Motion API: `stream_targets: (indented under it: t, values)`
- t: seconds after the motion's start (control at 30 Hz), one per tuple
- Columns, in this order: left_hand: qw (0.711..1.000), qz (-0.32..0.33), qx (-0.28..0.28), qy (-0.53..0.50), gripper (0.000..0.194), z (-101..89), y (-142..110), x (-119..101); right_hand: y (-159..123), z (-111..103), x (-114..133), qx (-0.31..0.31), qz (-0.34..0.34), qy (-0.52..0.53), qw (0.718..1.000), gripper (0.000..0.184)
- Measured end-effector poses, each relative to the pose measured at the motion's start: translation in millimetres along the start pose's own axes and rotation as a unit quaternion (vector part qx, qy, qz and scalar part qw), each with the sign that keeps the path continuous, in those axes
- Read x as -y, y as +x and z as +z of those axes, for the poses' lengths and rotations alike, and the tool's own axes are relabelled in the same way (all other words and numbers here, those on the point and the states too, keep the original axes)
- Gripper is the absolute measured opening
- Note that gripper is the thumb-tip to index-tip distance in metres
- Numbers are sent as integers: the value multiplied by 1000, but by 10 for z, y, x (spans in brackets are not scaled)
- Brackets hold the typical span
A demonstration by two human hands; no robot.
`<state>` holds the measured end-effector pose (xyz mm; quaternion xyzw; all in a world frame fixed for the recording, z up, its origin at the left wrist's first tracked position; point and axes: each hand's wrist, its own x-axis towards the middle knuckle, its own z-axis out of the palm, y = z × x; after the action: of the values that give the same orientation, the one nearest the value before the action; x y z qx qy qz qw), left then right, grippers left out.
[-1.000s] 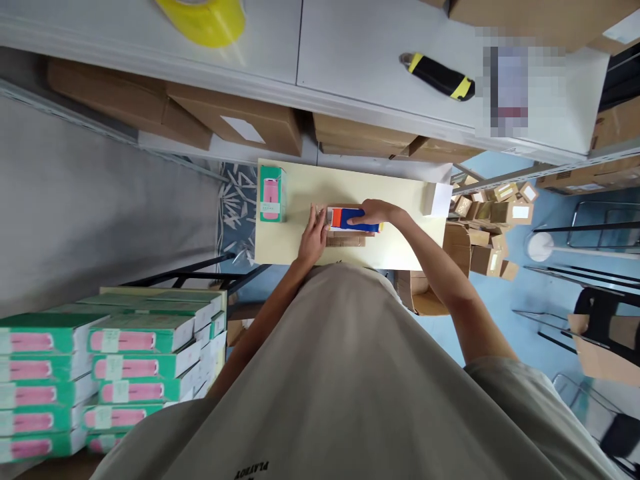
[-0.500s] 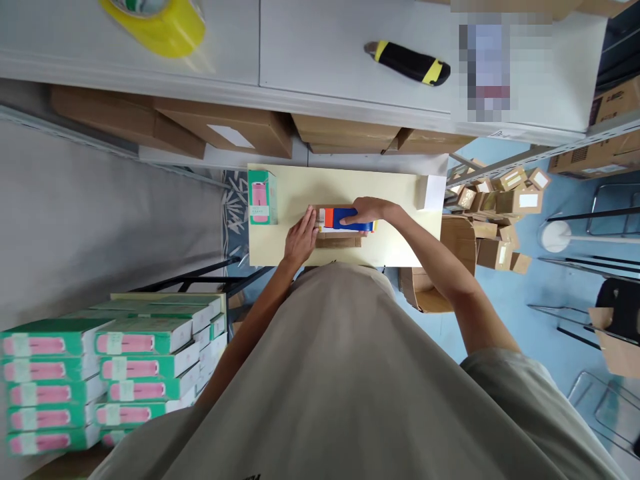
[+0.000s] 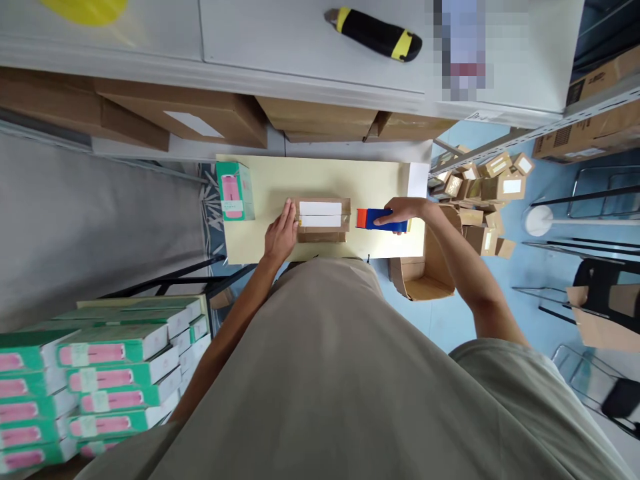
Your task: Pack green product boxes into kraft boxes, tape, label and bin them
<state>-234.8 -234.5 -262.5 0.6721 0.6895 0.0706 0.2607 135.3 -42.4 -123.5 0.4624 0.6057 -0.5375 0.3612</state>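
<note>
- Head view: my right hand keeps a closed grip around the blue-and-orange tool.
- Left hand, fingers extended, touches the left end of the carton on the tabletop.
- White label: unreadable.

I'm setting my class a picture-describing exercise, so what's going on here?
A person at a pale table rests the left hand against the left end of a cardboard box. The right hand holds a blue and orange tool, probably a tape dispenser, just beyond the box's right end and apart from it. A green box is at the table's left end, a white box at its right.
</note>
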Motion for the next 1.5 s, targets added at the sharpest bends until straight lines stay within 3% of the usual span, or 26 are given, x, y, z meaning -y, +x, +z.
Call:
stream_targets:
  t: [0.17, 0.4, 0.67, 0.83, 1.03, 1.2, 1.37, 1.5]
  values:
    - [1000, -6, -16, -22, 70, 43, 6, 28, 254, 105, -15, -37, 25, 5, 999, 77]
    - [999, 4, -17, -31, 72, 76, 9, 46, 101, 146, -243, -19, -11, 59, 998, 73]
    - [1000, 2, -2, -4, 70, 62, 6, 6, 125, 189, -454, -39, -6, 20, 999, 64]
    - [1000, 0, -12, -8, 70, 91, -7, -6, 316, 395, -215, -122, 30, -63, 990, 59]
    - [1000, -5, -10, -18, 72, 89, -23, 1, 573, 915, 27, -257, 119, -91, 955, 37]
    - [997, 12, -34, -66, 73, 45, -113, 31, 703, 1240, -1, -304, 110, -31, 946, 51]
    - [993, 18, -59, -99, 76, -4, -203, 70, 629, 1296, 190, -337, 103, 3, 936, 55]
    - [993, 10, -62, -99, 74, -64, -200, 75, 231, 1101, 511, -446, 52, -29, 893, 62]
